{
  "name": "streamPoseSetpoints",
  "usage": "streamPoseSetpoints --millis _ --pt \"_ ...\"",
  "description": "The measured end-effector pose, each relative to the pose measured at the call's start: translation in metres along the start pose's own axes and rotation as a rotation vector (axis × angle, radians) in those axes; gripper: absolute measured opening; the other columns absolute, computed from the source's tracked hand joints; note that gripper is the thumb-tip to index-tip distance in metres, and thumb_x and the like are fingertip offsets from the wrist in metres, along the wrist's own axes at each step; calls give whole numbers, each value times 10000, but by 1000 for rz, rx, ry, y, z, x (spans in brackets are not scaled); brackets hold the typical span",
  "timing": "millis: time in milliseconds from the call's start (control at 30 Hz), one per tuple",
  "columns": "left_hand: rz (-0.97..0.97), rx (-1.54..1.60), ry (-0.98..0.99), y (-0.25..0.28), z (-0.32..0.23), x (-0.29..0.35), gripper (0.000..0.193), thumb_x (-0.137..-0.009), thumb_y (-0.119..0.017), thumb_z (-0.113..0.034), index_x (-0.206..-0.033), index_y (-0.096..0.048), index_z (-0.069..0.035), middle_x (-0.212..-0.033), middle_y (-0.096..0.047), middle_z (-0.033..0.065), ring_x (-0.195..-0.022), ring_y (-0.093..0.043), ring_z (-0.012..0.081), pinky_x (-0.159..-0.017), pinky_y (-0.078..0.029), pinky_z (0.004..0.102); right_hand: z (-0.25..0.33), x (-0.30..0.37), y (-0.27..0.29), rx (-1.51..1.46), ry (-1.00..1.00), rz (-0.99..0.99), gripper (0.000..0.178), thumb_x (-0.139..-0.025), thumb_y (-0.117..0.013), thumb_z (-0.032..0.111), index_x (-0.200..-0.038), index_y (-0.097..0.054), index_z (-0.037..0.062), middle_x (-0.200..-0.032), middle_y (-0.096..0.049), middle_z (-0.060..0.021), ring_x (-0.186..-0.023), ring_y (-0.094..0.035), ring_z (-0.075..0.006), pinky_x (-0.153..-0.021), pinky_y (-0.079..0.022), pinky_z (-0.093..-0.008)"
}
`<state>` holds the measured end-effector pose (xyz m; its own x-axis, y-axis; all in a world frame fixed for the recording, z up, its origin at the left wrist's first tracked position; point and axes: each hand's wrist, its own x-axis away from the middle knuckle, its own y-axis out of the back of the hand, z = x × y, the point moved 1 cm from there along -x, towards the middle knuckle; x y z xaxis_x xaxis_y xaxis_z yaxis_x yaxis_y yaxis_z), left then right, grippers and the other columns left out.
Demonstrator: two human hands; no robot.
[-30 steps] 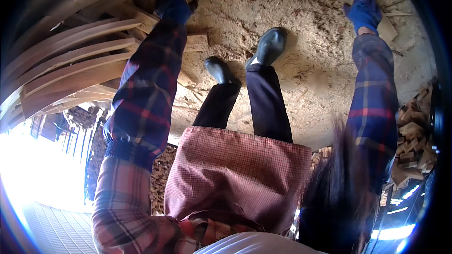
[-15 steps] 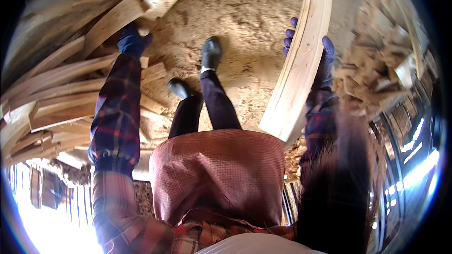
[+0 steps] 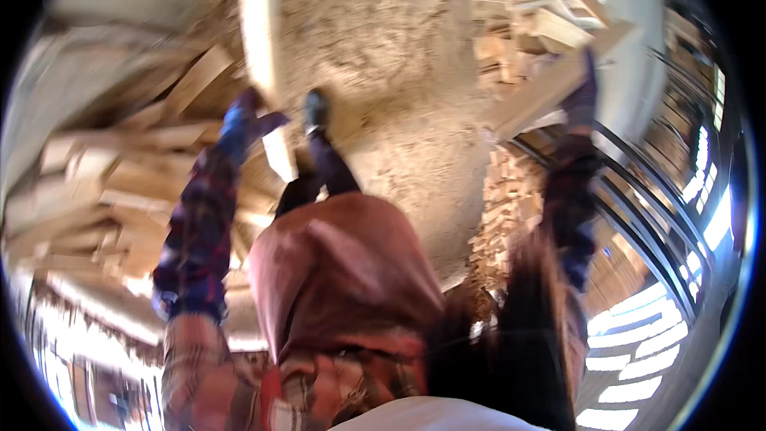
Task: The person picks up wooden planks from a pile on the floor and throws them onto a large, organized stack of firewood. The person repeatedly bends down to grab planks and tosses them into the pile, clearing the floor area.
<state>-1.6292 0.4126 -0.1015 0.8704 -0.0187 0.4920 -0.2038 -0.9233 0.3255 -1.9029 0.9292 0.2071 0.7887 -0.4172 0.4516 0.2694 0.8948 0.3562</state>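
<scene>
My left hand [image 3: 246, 116], in a blue glove, is closed around a long pale wooden board [image 3: 262, 24]. Its thumb lies across the board, and the lower end sticks out below, near my boots. Over at the right, my right hand [image 3: 581, 96], in a purple glove, grips a shorter, wider board [image 3: 542, 92] from its outer side. That board slants up to the right, over or against stacked wood pieces [image 3: 499, 48]. Motion smears both hands, and most of the right fingers are hidden behind the board.
A heap of loose boards [image 3: 120, 183] lies at my left. On the right are a column of stacked wood pieces [image 3: 503, 215] and dark curved metal bars [image 3: 638, 207]. Sawdust covers the floor [image 3: 383, 72]. My dark boot [image 3: 317, 108] stands on it.
The view has swung to the right. My right hand has carried its board outward to the stacked wood. At my left hand, the long board now stands nearly upright in view.
</scene>
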Motion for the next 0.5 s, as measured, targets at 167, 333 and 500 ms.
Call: streamPoseSetpoints --millis 167,333,500 --pt "485 1187 44 17 -201 77 639 -819 -711 -406 -1271 -531 9 -1169 -613 94 -1079 -584 209 -986 -449 366 -15 70 69 160 99 111 507 -975 -501 237 -1432 -401 41 -1386 -477 -126 -1211 -504 -209 -1037 -382 -355" --pt "500 1536 62 3 -318 122 538 -952 -502 -368 -1266 -509 68 -1153 -628 222 -1040 -630 341 -944 -496 448 -74 344 -72 -627 -729 815 566 -954 -561 365 -1361 -455 -14 -1242 -582 -139 -1138 -564 -240 -988 -452 -372" --pt "314 1292 294 -44 -323 187 450 -986 -525 -335 -1281 -535 5 -1210 -620 125 -1052 -613 233 -943 -493 352 -43 413 -24 -597 -584 837 511 -889 -657 341 -1243 -542 -10 -1085 -651 -133 -980 -647 -235 -874 -531 -361"
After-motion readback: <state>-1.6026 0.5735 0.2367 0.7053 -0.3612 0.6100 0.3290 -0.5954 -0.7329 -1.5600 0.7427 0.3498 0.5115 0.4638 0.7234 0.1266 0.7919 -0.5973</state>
